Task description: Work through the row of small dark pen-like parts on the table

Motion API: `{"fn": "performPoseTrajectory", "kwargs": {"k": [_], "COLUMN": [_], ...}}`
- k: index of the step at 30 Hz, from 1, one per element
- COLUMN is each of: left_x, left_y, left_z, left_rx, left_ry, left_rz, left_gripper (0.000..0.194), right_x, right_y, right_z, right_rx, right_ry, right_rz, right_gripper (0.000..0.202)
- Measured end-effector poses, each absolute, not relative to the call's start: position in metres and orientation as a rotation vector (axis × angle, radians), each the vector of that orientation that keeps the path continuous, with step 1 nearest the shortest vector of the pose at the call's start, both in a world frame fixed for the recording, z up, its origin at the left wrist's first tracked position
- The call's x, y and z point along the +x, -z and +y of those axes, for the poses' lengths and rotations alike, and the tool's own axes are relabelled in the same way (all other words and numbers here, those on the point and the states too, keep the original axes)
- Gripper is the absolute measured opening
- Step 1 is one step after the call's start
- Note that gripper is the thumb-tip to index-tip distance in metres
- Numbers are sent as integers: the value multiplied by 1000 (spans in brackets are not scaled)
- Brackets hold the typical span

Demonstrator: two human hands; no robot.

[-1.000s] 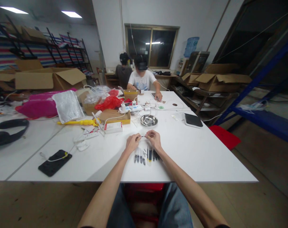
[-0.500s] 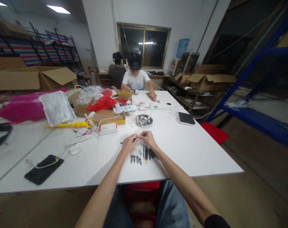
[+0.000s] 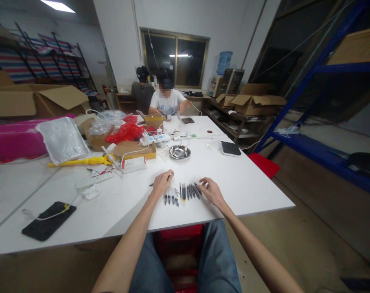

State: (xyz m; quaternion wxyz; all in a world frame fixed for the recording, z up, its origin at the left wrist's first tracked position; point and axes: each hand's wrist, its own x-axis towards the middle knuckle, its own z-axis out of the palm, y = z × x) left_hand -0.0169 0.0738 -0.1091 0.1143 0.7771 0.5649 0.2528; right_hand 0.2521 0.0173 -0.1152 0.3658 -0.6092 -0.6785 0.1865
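On the white table (image 3: 233, 191), several pen parts lie in a row between my hands. Clear barrels with black tips (image 3: 171, 199) are on the left, thin dark rods with yellow ends (image 3: 183, 192) in the middle, and black pen pieces (image 3: 192, 191) on the right. My left hand (image 3: 163, 182) is closed, left of and above the row, around a slim dark pen mostly hidden by the fingers. My right hand (image 3: 211, 191) has its fingers curved and apart at the rightmost black piece; whether they touch it is unclear.
A round steel dish (image 3: 180, 152) stands beyond my hands. To the left are a white box (image 3: 134, 165), a power strip (image 3: 156, 139), a yellow object (image 3: 81, 161) and a black phone (image 3: 49, 221). A black-topped device (image 3: 230, 148) lies right. A person (image 3: 166, 99) sits opposite.
My hands were together above the row. The right hand has come away, moving right and nearer to the black pieces. The left stays closed. The view has shifted slightly; the person opposite drew a hand back.
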Motion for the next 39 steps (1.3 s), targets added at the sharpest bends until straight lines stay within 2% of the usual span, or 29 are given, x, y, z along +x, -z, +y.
{"fn": "performPoseTrajectory", "kwargs": {"k": [8, 12, 18, 22, 39], "left_x": [-18, -18, -17, -17, -13], "left_y": [111, 110, 108, 107, 108], "left_z": [75, 74, 74, 74, 78], "left_rx": [2237, 2232, 2179, 2161, 2115], "left_ry": [-816, -814, -836, -823, -904], "left_rz": [1607, 1600, 1601, 1627, 1540], "left_gripper": [15, 13, 11, 12, 15], "right_x": [240, 237, 216, 198, 195], "right_y": [134, 126, 119, 126, 129], "right_z": [7, 30, 79, 104, 107], "right_rx": [-1679, -1623, -1232, -1121, -1160], "right_ry": [-190, -319, -679, -846, -827], "right_rz": [-1726, -1703, -1683, -1594, -1591], "right_gripper": [5, 7, 16, 20, 20]}}
